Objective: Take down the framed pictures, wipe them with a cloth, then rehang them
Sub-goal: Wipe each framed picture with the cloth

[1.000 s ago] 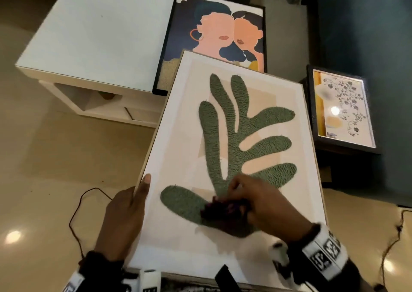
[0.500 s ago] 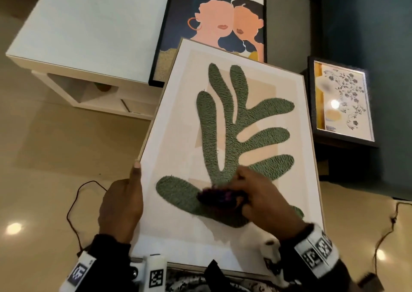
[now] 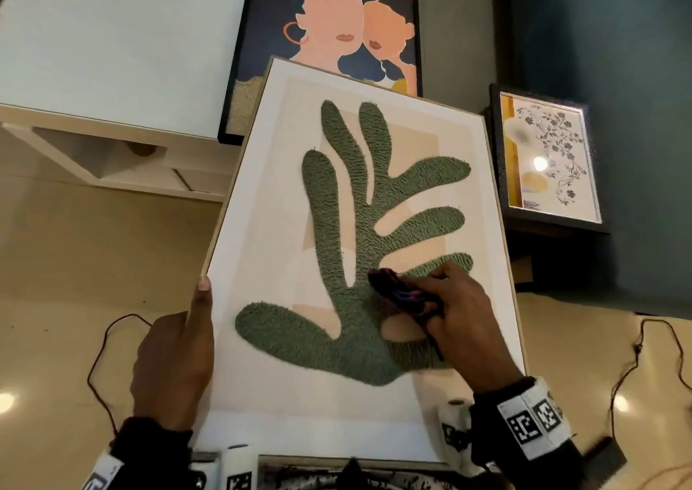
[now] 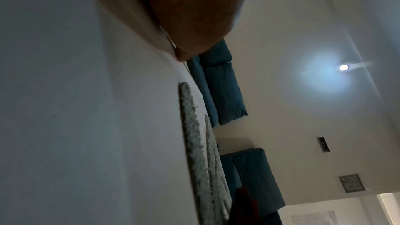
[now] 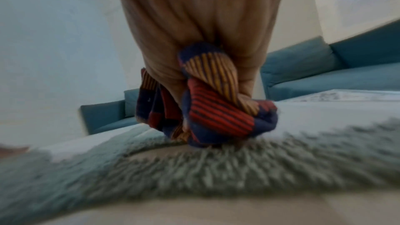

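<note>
Across the centre of the head view, a large light-framed picture (image 3: 262, 340) with a tufted green leaf shape tilts toward the viewer. Lower left, the left hand (image 3: 176, 362) grips its edge, thumb on the front. Lower right, the right hand (image 3: 460, 317) has its fingers (image 5: 249, 67) curled around a bunched striped cloth (image 3: 398, 295), pressing it on the green tufting.
</note>
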